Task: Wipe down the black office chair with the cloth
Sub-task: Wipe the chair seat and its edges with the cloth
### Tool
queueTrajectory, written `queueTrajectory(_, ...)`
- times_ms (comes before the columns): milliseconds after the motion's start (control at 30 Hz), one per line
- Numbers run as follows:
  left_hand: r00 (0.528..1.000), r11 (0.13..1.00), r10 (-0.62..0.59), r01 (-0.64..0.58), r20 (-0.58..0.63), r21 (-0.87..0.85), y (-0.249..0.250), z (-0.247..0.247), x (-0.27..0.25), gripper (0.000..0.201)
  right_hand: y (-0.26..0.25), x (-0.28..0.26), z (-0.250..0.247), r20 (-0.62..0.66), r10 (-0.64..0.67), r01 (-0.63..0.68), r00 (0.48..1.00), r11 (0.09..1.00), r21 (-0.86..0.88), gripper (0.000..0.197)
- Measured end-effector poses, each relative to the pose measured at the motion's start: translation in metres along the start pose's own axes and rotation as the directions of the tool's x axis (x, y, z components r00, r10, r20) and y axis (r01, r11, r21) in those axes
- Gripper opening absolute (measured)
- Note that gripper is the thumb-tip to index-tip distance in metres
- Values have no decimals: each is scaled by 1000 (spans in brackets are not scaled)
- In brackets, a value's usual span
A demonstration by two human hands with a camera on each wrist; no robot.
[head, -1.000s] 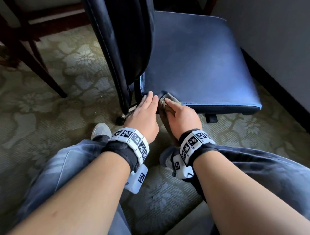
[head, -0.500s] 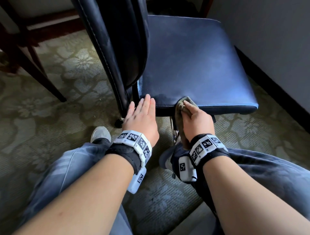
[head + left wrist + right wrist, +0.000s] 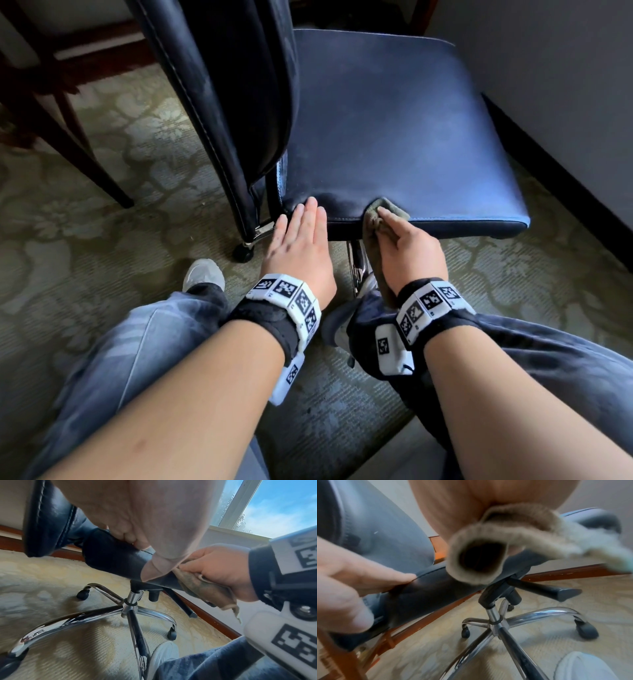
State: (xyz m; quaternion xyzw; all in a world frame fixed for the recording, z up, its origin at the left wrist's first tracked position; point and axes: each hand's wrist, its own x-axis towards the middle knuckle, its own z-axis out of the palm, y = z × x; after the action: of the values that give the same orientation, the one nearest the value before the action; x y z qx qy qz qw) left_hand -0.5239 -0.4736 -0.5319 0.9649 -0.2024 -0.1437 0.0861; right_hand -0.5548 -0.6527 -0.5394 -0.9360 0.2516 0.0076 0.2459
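The black office chair (image 3: 394, 137) fills the upper centre of the head view. The right hand (image 3: 407, 246) grips the cloth (image 3: 388, 207) against the seat's near edge, fingers curled round the fabric. The left hand (image 3: 298, 246) lies flat, fingers straight, bracing the edge just left of it. Risk: the castors (image 3: 172, 634) let the chair roll or swivel if bracing lightens. The cloth's hanging tail may snag on the lever (image 3: 544, 589) under the seat.

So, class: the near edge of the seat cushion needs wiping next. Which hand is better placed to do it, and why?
The right hand: it already grips the cloth against the seat cushion's near edge. The left hand lies flat, fingers straight, on that edge and holds nothing.
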Motion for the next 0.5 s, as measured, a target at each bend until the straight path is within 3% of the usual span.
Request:
queueTrajectory(67, 1000, 1000, -4, 4, -5, -4, 1, 2, 1, 90, -5, 0, -2, -39, 14, -13, 999, 1000, 25, 37)
queueTrajectory(133, 1000, 1000, -9, 9, -23, 1, 1, 4, 1, 88, -25, -4, 6, -76, -103, 107, 992, 993, 48, 34)
queueTrajectory(200, 1000, 1000, -19, 19, -23, 1, 0, 4, 2, 86, -40, -7, 18, -32, -233, 232, 972, 972, -33, 35)
queueTrajectory(300, 1000, 1000, -21, 21, -5, -11, -6, 1, 7, 91, -33, 0, 12, 38, -158, 161, 987, 980, -115, 38)
queueTrajectory(400, 1000, 999, -19, 19, 0, -46, -9, 0, 8, 93, -14, 0, -6, 22, -25, 27, 999, 996, -82, 37)
queueTrajectory(500, 1000, 992, 2, -2, -6, -129, -8, -1, 9, 90, -22, -7, -7, -44, -45, 43, 998, 998, -37, 36)
